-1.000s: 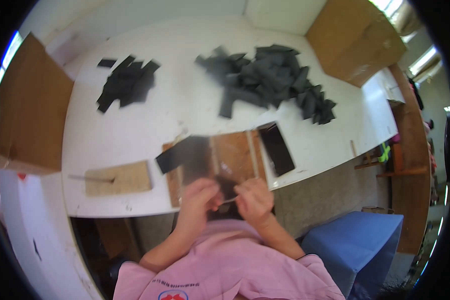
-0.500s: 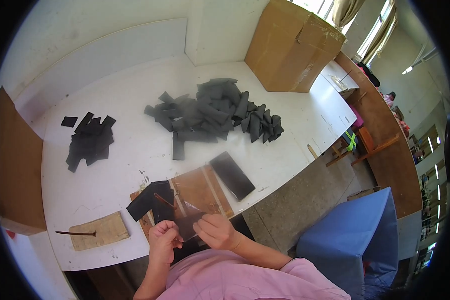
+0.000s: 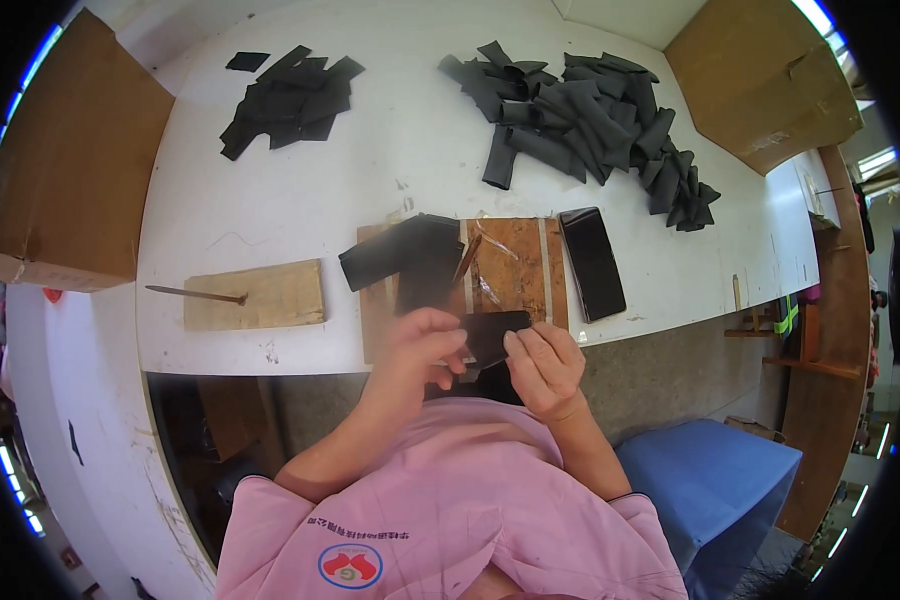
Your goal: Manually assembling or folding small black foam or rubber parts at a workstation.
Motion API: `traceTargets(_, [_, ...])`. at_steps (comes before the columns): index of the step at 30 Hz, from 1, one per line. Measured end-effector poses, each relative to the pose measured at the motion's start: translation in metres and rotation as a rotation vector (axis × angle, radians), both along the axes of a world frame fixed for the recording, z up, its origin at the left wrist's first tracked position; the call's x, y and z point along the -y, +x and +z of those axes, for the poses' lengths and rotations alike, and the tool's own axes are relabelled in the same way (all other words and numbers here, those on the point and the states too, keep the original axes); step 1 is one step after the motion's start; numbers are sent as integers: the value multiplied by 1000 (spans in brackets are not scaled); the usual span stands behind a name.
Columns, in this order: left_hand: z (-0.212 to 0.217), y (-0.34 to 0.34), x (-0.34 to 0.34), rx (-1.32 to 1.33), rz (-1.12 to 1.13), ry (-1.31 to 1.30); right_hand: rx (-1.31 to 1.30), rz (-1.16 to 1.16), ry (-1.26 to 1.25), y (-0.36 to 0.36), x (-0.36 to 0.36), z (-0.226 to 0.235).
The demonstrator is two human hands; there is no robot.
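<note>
A small black cloth piece (image 3: 494, 338) is stretched between my hands, just off the table's near edge. My right hand (image 3: 547, 370) pinches its right side with thumb and fingers. At its left edge, the curled fingers and thumb of my left hand (image 3: 422, 350) close on the cloth. Beyond them lies a worn brown wooden board (image 3: 515, 262), partly hidden by my hands. Black cloth strips (image 3: 410, 255) rest over the board's left part, with a thin brown pointed stick (image 3: 467, 260) beside them.
Black cloth pieces form a small pile (image 3: 288, 103) at back left and a larger heap (image 3: 595, 115) at back right. A dark phone (image 3: 592, 263) lies right of the board. A tan block (image 3: 280, 295) bears a rusty spike (image 3: 195, 294). Cardboard boxes (image 3: 70, 150) flank the table; a blue-covered object (image 3: 705, 480) stands right.
The view has turned, so the table now sits more squarely ahead. My hands still have the black cloth between them, and my left fingers look less tightly curled than before.
</note>
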State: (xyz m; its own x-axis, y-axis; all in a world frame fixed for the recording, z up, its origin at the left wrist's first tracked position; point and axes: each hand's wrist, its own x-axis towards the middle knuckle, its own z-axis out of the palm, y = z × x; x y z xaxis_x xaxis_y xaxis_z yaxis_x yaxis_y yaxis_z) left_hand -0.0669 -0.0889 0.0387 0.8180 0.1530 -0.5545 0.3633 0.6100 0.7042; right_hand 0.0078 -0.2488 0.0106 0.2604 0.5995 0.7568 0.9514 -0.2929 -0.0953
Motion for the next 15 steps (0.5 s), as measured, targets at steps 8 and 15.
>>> traceTargets(8, [-7, -4, -1, 26, 2, 84, 59, 8, -60, -5, 0, 4])
traceTargets(15, [-18, 0, 2, 101, -34, 427, -502, 51, -55, -11, -6, 11])
